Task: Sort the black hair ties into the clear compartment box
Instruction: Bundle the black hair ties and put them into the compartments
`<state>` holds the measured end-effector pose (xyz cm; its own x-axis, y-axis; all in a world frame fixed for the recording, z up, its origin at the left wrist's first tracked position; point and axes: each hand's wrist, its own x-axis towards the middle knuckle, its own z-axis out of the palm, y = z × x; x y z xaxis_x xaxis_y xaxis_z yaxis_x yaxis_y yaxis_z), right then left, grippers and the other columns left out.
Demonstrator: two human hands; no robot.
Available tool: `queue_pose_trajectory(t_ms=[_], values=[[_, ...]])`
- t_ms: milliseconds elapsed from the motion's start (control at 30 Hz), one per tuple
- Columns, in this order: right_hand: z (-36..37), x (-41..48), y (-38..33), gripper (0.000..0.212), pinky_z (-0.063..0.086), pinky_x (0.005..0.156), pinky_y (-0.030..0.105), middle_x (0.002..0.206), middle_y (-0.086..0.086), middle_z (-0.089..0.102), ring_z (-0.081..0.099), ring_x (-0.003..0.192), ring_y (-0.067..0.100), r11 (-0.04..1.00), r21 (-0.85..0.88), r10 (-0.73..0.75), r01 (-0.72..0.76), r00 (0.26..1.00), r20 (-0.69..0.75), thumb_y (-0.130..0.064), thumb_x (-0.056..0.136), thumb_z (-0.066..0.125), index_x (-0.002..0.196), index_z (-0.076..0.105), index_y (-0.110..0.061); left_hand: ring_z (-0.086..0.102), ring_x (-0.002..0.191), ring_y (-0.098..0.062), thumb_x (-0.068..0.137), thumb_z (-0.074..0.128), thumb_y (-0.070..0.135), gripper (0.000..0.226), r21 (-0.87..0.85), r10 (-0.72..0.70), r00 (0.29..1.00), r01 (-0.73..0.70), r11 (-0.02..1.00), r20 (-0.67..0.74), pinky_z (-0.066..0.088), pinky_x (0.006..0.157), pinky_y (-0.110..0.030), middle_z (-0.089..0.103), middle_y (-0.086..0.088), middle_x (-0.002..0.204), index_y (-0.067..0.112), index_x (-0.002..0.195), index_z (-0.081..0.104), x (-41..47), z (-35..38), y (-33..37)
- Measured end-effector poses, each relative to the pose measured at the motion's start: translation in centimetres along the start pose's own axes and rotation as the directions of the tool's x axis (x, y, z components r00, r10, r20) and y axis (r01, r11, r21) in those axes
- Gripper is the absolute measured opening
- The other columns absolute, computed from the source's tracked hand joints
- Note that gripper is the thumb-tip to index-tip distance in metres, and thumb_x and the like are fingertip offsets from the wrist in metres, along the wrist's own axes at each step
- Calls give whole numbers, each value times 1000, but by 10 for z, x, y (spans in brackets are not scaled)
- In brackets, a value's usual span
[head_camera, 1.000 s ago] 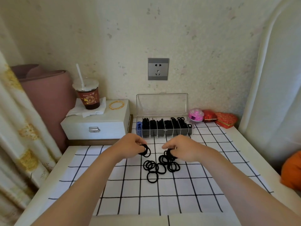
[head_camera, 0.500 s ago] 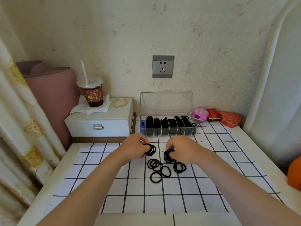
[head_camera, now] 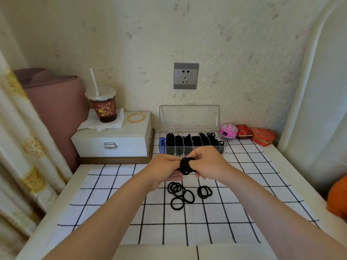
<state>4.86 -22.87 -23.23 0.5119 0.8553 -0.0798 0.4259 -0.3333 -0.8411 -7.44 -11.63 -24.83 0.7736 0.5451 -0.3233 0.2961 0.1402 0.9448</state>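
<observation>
My left hand (head_camera: 163, 168) and my right hand (head_camera: 208, 163) meet above the checked cloth and together hold a bunch of black hair ties (head_camera: 185, 165) between them. Several loose black hair ties (head_camera: 181, 194) lie on the cloth just below the hands, with a small cluster (head_camera: 204, 192) to their right. The clear compartment box (head_camera: 189, 117) stands open at the back against the wall, its lid upright. Most of its compartments hold black ties, and a blue item sits at its left end.
A white drawer box (head_camera: 112, 141) at the back left carries a drink cup with a straw (head_camera: 102, 104) and a gold bangle (head_camera: 136, 117). Pink and red trinket boxes (head_camera: 244, 132) sit right of the clear box. A curtain hangs at the left.
Both hands rose from the cloth and came together, joining their separate ties into one bunch. Fewer loose ties lie on the cloth than before.
</observation>
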Motion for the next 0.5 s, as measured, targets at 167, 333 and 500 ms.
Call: queue_pose_trajectory(t_ms=[167, 333, 500], values=[[5, 3, 6, 15, 43, 42, 16, 68, -5, 67, 60, 50, 8, 991, -132, -38, 20, 990, -137, -14, 82, 69, 76, 67, -27, 69, 93, -25, 98, 58, 26, 31, -193, -46, 986, 77, 978, 161, 57, 92, -43, 71, -17, 104, 2, 115, 68, 0, -1, 1], [8, 5, 11, 6, 38, 47, 6, 70, -13, 62, 56, 58, -2, 977, -197, -111, 86, 986, -122, -18, 81, 73, 83, 69, -23, 68, 106, -26, 92, 68, 19, 24, -3, 24, 990, -24, 1000, 140, 56, 94, -35, 74, -11, 110, 14, 115, 73, 5, -3, -6], [7, 6, 14, 18, 48, 47, 21, 75, -1, 69, 64, 56, 10, 1000, -19, -15, 15, 1000, 21, -7, 87, 65, 101, 71, -14, 71, 101, -21, 96, 62, 12, 23, 27, 43, 996, -45, 999, 76, 57, 92, -35, 75, -10, 106, 14, 115, 73, 8, -5, -11]])
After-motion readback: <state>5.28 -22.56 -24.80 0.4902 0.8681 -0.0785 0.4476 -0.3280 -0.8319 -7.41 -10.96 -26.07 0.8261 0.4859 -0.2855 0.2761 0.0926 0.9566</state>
